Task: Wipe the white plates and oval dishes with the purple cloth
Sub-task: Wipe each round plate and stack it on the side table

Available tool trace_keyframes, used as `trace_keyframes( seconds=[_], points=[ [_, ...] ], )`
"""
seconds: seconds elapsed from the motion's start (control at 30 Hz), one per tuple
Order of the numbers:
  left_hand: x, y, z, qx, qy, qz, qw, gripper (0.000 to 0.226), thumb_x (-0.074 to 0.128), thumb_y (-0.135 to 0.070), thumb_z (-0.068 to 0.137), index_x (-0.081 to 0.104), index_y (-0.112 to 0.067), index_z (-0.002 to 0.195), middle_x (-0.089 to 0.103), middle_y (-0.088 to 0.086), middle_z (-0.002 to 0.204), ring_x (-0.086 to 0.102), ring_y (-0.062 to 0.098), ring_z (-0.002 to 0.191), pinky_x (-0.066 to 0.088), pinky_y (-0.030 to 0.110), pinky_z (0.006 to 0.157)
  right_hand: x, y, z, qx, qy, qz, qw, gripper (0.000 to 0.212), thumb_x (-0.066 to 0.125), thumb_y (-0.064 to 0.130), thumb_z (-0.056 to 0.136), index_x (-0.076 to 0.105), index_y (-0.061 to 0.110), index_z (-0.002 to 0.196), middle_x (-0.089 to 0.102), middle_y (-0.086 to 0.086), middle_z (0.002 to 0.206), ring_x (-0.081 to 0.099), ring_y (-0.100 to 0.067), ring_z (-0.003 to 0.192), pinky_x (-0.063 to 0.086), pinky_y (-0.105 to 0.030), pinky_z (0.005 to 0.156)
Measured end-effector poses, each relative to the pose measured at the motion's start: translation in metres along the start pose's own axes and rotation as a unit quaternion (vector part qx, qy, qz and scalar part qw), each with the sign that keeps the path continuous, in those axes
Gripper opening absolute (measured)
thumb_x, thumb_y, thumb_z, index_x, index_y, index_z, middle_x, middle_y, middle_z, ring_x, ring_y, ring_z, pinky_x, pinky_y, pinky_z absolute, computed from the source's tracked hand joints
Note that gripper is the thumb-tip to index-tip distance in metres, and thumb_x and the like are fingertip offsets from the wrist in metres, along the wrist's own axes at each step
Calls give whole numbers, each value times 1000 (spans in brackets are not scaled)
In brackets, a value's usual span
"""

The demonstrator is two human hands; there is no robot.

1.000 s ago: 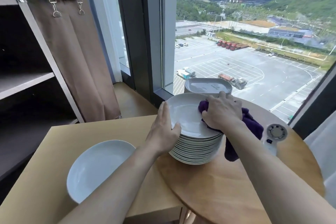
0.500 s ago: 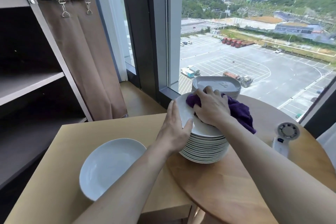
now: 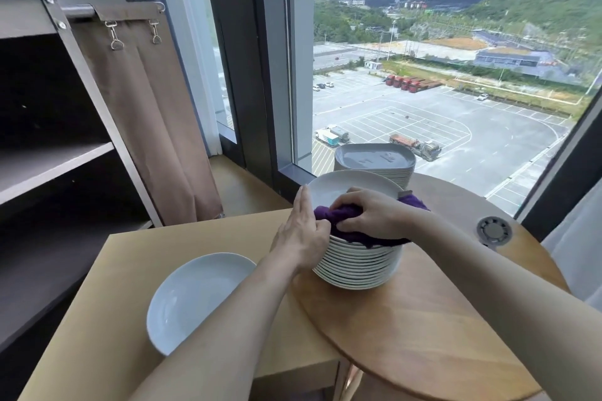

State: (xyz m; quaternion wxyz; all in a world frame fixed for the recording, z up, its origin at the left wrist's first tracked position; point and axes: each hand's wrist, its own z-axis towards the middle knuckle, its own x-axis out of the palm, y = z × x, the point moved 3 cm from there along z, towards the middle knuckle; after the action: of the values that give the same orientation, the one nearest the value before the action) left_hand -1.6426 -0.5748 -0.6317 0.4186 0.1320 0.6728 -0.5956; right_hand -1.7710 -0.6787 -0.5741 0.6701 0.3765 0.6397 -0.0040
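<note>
A tall stack of white round plates (image 3: 356, 265) stands on the round wooden table (image 3: 423, 329). My right hand (image 3: 374, 213) presses the bunched purple cloth (image 3: 338, 215) onto the near part of the top plate (image 3: 345, 187). My left hand (image 3: 301, 234) rests flat against the stack's left side, fingers extended along the rim. Behind it, by the window, is a stack of oval dishes (image 3: 374, 161). One white plate (image 3: 195, 298) lies alone on the rectangular light table (image 3: 107, 319) at the left.
A small grey-and-white round device (image 3: 493, 231) sits on the round table's right edge. A dark shelf unit (image 3: 49, 153) with a brown curtain (image 3: 146, 114) stands at the left. The window glass is just behind the dishes.
My right hand has dragged the cloth from the plate's far right toward its near left edge. The left hand stays on the stack's side. The camera has tilted up.
</note>
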Motion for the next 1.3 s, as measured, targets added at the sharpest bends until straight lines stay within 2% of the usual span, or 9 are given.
trace_keyframes(
  seconds=[0.07, 0.17, 0.27, 0.5, 0.73, 0.83, 0.93, 1.07, 1.3],
  points=[
    [0, 1, 2, 4, -4, -18, 1000, 87, 25, -48, 84, -7, -28, 163, -4, -8, 173, 17, 16, 155, 22, 36, 120, -4, -4, -10, 15, -14, -76, 997, 7, 65, 49, 90, 60, 47, 94, 54, 10, 105, 56, -16, 100, 44, -40, 90],
    [3, 2, 2, 14, -15, -79, 997, 80, 31, -44, 86, 2, -36, 159, 10, -11, 168, 27, 11, 145, 25, 26, 103, -9, -18, -19, 63, -62, -167, 982, 21, 56, 58, 85, 48, 40, 77, 47, 12, 94, 52, -16, 88, 36, -37, 71],
    [7, 4, 3, 15, -32, -119, 992, 80, 34, -43, 85, 6, -35, 159, 16, -10, 165, 23, -3, 128, 24, 23, 101, -14, -33, -17, 111, -115, -209, 965, 26, 50, 59, 80, 47, 33, 80, 45, 11, 93, 51, -21, 87, 32, -38, 71],
    [13, 9, 9, 22, -48, -130, 990, 83, 34, -43, 84, 7, -30, 161, 18, -11, 165, 27, 6, 141, 27, 25, 106, -10, -43, 20, 165, -185, -321, 914, 58, 29, 62, 92, 51, 19, 124, 58, -11, 124, 54, -33, 113, 38, -52, 96],
    [17, 13, 9, 15, -67, -160, 985, 85, 36, -37, 85, 6, -23, 163, 14, -8, 168, 17, -15, 130, 16, 11, 108, -5, -37, 56, 107, -201, -253, 940, 48, 20, 52, 87, 46, 21, 112, 56, -10, 116, 50, -30, 103, 33, -48, 90],
    [17, 13, 10, 9, -71, -171, 983, 86, 35, -36, 86, 4, -23, 164, 10, -7, 170, 15, -8, 143, 13, 13, 114, 4, -29, 66, 99, -196, -160, 962, 33, 28, 47, 84, 44, 30, 106, 54, -4, 117, 49, -29, 110, 33, -48, 94],
    [18, 13, 9, 12, -70, -190, 979, 86, 37, -35, 86, 3, -23, 164, 10, -5, 171, 15, 3, 151, 15, 23, 123, 11, -17, 71, 84, -166, -65, 980, 33, 30, 45, 81, 46, 36, 109, 53, -1, 123, 47, -28, 117, 31, -50, 100],
    [18, 14, 9, 16, -69, -203, 977, 85, 37, -36, 86, 3, -27, 164, 13, -7, 170, 18, 0, 147, 17, 17, 115, 17, -4, 67, 67, -132, 3, 989, 29, 35, 37, 85, 50, 42, 109, 48, 7, 117, 45, -24, 124, 30, -50, 102],
    [14, 14, 7, 3, -37, -169, 985, 86, 29, -38, 86, -4, -25, 164, 3, -5, 172, 9, 0, 152, 6, 17, 115, 17, 8, 47, 45, -105, 63, 991, 26, 52, 23, 93, 65, 32, 114, 55, 7, 136, 49, -17, 124, 37, -45, 104]
  ],
)
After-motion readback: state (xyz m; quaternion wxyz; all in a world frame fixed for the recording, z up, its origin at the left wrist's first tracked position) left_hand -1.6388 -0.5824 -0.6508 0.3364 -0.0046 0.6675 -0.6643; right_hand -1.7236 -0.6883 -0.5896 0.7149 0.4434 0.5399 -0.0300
